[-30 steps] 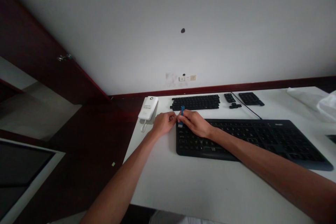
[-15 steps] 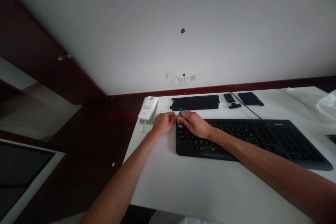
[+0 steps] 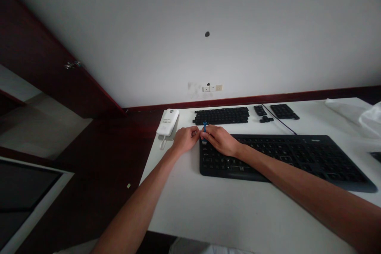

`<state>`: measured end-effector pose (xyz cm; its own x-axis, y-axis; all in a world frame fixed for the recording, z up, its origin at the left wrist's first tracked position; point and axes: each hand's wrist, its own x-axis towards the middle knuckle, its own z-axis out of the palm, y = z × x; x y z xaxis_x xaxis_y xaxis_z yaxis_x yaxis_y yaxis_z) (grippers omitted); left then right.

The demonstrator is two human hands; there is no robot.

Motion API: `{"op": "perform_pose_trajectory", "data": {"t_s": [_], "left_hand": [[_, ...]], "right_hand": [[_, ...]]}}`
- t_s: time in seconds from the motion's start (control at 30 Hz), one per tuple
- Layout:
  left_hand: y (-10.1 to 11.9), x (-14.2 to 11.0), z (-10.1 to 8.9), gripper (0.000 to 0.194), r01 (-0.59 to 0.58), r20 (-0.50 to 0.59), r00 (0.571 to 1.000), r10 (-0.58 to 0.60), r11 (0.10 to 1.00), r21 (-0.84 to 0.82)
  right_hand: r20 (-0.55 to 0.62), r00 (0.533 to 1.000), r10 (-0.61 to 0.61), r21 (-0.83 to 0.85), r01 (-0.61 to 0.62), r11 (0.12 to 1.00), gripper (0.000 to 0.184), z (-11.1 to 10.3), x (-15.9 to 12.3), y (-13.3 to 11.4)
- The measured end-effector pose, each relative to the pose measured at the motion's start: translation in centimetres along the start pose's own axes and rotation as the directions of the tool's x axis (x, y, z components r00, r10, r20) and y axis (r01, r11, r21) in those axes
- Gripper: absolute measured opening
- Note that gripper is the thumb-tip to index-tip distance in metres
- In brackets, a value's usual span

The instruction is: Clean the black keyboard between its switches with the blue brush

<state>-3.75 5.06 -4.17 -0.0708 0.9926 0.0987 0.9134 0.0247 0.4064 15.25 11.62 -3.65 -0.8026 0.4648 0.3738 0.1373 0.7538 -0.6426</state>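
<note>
A black keyboard [image 3: 297, 166] lies on the white table, its key area bared in part. Over its upper left corner my right hand [image 3: 220, 139] is closed around a small blue brush [image 3: 205, 127], held upright. The brush's pale lower end meets the keys, while its splayed blue top sticks up above my fingers. My left hand [image 3: 186, 139] rests on the table just left of that corner, its fingers curled in and their tips close to the keyboard's edge. What those fingertips hold, if anything, is hidden.
Behind the keyboard lie loose black keycaps in a large block [image 3: 222, 115], with smaller groups [image 3: 284, 112] to the right. A cable [image 3: 279, 120] runs between them. A white power bank [image 3: 168, 122] with a short cord sits at the left edge. White plastic sheeting [image 3: 354, 117] covers the far right.
Almost nothing differs. Both hands and the brush hold the same place at the keyboard's upper left corner, with only a tiny shift in view.
</note>
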Motion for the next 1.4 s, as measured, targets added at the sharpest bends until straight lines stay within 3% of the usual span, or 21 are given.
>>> {"op": "perform_pose_trajectory", "data": {"t_s": [1.4], "left_hand": [[-0.35,0.11,0.23,0.049,-0.031,-0.010,0.999,0.031,0.999,-0.023]], "right_hand": [[-0.001,0.998,-0.069,0.061,0.069,0.996,0.031,-0.06,-0.06,-0.01]]}}
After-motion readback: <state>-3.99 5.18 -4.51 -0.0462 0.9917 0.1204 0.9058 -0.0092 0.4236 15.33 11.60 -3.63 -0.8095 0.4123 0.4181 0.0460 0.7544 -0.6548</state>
